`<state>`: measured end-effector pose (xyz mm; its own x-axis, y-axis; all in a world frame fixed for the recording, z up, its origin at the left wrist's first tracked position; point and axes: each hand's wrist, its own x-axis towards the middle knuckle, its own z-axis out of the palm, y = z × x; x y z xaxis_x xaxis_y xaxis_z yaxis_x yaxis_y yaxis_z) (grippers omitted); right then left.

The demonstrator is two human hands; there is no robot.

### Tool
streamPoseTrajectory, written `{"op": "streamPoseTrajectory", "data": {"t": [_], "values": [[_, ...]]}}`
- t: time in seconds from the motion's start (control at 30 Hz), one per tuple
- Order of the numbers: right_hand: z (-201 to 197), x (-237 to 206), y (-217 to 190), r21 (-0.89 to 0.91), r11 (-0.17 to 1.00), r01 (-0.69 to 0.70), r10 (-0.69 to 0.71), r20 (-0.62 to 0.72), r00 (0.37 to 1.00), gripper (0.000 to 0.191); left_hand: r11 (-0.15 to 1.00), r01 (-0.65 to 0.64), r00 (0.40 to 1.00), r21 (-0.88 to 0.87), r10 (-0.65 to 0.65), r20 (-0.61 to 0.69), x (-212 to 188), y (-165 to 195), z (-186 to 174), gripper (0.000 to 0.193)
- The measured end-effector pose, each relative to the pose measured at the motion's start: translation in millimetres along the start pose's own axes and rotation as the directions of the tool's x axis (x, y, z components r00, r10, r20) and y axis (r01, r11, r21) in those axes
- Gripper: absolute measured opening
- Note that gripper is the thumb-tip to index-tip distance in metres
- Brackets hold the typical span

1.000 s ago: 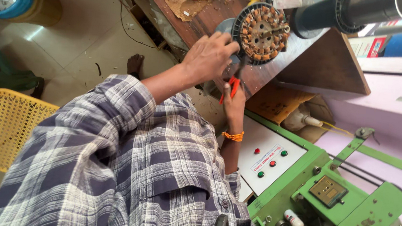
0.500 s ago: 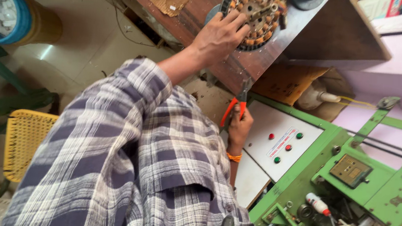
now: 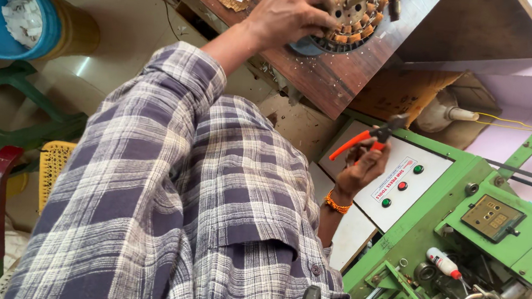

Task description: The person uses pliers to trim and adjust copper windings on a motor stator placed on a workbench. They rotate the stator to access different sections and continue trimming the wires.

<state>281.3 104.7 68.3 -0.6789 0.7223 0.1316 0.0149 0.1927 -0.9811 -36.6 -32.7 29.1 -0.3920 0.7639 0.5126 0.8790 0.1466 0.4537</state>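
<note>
Green machine point(image 3: 464, 253), blue bucket point(image 3: 6, 14), yellow stool point(image 3: 56, 165)

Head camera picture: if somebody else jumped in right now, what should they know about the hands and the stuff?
Left hand: grip curled over the rim of the round wound stator, which lies on the wooden table.
Right hand: grip shut on the orange-handled pliers, held off the table, in front of the green machine's white button panel.
Done: copper coils sit around the stator's visible part.
Left: the pliers are not yet at the stator.
</note>
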Motion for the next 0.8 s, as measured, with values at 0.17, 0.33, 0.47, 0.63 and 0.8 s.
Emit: {"op": "streamPoseTrajectory", "data": {"t": [0.17,0.33,0.47,0.63,0.8], "values": [[8.4,2.2,-8.9,0.281,0.959,0.029,0.015,-0.151,0.988,0.058,0.98,-0.036,0.994,0.196,0.055,-0.09,-2.0,35.9,-7.3,0.042],[24.0,16.3,-15.5,0.351,0.936,-0.042,0.084,-0.106,0.991,0.049,0.303,0.663,0.725,-0.684,-0.484,0.489,-5.6,156.7,29.2,0.04],[36.8,16.6,-24.6,-0.034,0.999,0.023,-0.028,-0.153,0.988,0.04,-0.136,0.616,0.658,-0.776,-0.452,0.602,-15.5,201.6,43.8,0.048],[56.1,16.5,-28.3,-0.058,0.997,0.06,-0.066,-0.104,0.992,0.038,0.165,0.512,0.657,-0.843,-0.708,0.261,-21.9,209.7,54.0,0.055],[56.7,27.8,-23.9,-0.116,0.993,-0.028,0.033,0.042,0.999,0.038,0.067,0.588,0.519,-0.806,-0.796,0.312,-28.3,192.3,64.2,0.059]]}}
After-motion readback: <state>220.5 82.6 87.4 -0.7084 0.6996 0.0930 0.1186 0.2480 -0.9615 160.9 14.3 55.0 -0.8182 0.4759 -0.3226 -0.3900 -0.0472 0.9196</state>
